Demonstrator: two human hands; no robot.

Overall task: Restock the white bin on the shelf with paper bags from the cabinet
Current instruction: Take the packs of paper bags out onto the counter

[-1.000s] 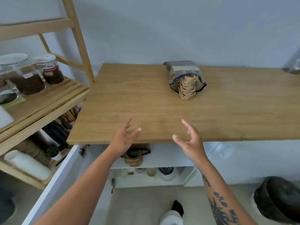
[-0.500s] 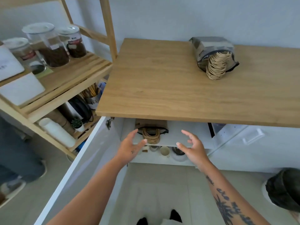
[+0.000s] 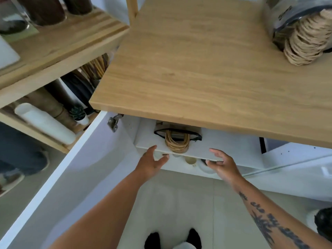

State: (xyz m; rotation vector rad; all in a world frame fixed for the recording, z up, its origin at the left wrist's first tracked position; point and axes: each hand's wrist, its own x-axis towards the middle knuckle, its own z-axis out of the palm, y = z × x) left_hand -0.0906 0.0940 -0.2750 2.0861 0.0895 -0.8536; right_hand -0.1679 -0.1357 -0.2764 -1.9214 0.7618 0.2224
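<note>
A bundle of paper bags (image 3: 177,136) with tan twine handles, wrapped in clear plastic, lies on the white upper shelf (image 3: 224,146) inside the open cabinet under the wooden counter. My left hand (image 3: 152,163) and my right hand (image 3: 221,163) are both empty, fingers spread, just in front of that shelf's edge, one on each side of the bundle. A second plastic-wrapped bundle of paper bags (image 3: 298,31) lies on the wooden counter (image 3: 197,69) at the top right. I do not see the white bin.
The cabinet's white door (image 3: 71,177) stands open to the left. A wooden shelf unit (image 3: 59,49) with jars, rolls and a small plant stands further left. Cups and bowls (image 3: 190,160) sit on the lower cabinet shelf. A dark round object (image 3: 323,223) is at the right edge.
Both hands have dropped from counter height to the cabinet's upper shelf and moved closer to the bundle inside. The view has tilted down and come nearer to the cabinet.
</note>
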